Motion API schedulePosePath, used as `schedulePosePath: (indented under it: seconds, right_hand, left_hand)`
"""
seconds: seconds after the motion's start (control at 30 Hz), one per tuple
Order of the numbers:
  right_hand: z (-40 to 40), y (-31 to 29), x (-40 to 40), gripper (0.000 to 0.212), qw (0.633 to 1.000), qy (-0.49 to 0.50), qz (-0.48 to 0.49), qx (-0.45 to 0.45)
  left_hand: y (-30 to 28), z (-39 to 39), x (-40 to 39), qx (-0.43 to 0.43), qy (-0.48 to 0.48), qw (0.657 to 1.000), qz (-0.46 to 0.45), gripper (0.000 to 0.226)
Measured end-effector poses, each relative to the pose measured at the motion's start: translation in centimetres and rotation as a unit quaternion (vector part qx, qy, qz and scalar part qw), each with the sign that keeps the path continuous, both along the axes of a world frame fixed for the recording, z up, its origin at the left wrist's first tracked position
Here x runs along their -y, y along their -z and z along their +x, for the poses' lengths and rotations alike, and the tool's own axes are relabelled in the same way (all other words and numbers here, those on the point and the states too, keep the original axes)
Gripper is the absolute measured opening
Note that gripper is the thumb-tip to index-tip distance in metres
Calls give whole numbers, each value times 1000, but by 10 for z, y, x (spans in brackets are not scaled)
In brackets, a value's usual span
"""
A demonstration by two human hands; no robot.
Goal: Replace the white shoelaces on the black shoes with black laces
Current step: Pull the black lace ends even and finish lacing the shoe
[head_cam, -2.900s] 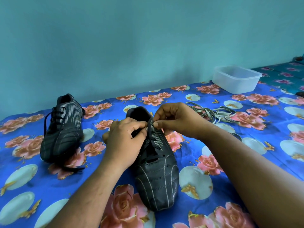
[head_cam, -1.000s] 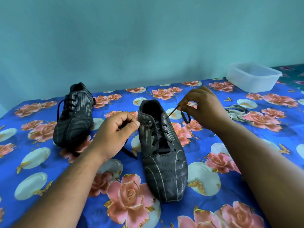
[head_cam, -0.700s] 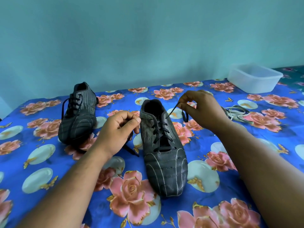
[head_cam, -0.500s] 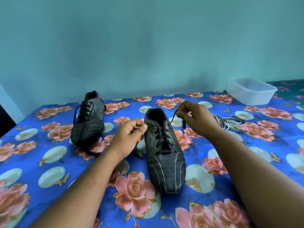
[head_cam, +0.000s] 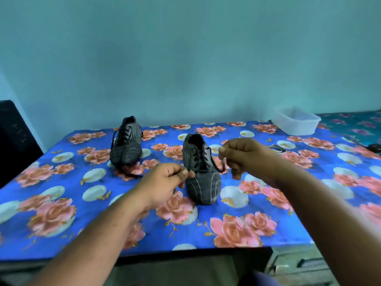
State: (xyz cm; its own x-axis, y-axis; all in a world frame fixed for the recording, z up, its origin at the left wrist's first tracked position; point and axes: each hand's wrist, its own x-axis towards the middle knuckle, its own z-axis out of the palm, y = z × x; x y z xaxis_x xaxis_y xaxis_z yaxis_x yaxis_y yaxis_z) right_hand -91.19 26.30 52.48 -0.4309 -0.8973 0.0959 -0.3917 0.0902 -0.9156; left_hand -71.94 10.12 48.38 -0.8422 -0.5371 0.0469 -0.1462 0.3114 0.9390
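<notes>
Two black striped shoes stand on a blue flowered tablecloth (head_cam: 61, 195). The near shoe (head_cam: 203, 182) sits mid-table with a black lace (head_cam: 203, 159) threaded through its eyelets. My left hand (head_cam: 162, 182) pinches one lace end just left of the shoe's toe. My right hand (head_cam: 245, 157) pinches the other end to the shoe's right, and the lace runs from the top eyelets down into its fingers. The far shoe (head_cam: 126, 145), at the back left, carries black laces that trail loose onto the cloth. The old white laces (head_cam: 278, 148) lie mostly hidden behind my right hand.
A clear plastic tub (head_cam: 295, 123) stands at the back right corner by the teal wall. A dark object (head_cam: 14, 141) stands left of the table. The table's front edge (head_cam: 185, 252) is close to me, with the floor below it.
The camera has pulled back and tilted up, so the table's front edge shows. Both hands have drawn the lace ends toward me and apart, away from the shoe's top eyelets.
</notes>
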Motion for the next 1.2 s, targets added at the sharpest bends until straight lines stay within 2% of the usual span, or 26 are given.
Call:
schedulePosePath:
  seconds: [0.1,0.2,0.27,0.37,0.43,0.57,0.67,0.73,0.87,0.93,1.07,1.2]
  right_hand:
    - [26,22,-9,25,999,33,22,-1]
    - [33,50,-15,30,990,124,36,-48]
    - [34,65,-17,33,975,184,57,-113]
    - [36,72,-16,38,955,233,78,-169]
    - [39,72,-12,33,954,217,85,-190]
    - [49,76,-6,32,941,122,86,-302]
    - [54,78,-8,10,939,135,40,-315]
    - [54,81,-15,2,946,117,23,-302]
    - [57,82,-39,7,988,24,-17,-154]
    - [58,81,-48,13,991,5,5,-136]
    - [66,81,-51,22,987,33,55,-150]
    - [77,83,-47,17,996,59,53,-30]
  left_hand:
    - [15,11,-32,-22,-14,995,97,21]
    - [34,15,-52,-8,-27,997,66,22]
    - [44,16,-58,-12,-43,998,52,21]
    - [48,16,-66,-50,-81,992,85,23]
    - [51,17,-71,-73,-89,988,105,26]
    - [61,21,-79,-83,-80,986,118,24]
    - [62,22,-79,-82,-103,984,121,13]
    - [61,22,-78,-77,-100,984,125,11]
    - [64,23,-74,-60,-108,986,108,11]
    - [67,21,-71,-45,-116,988,94,12]
    - [68,17,-70,-26,-112,991,72,14]
    - [67,15,-72,-15,-111,993,42,14]
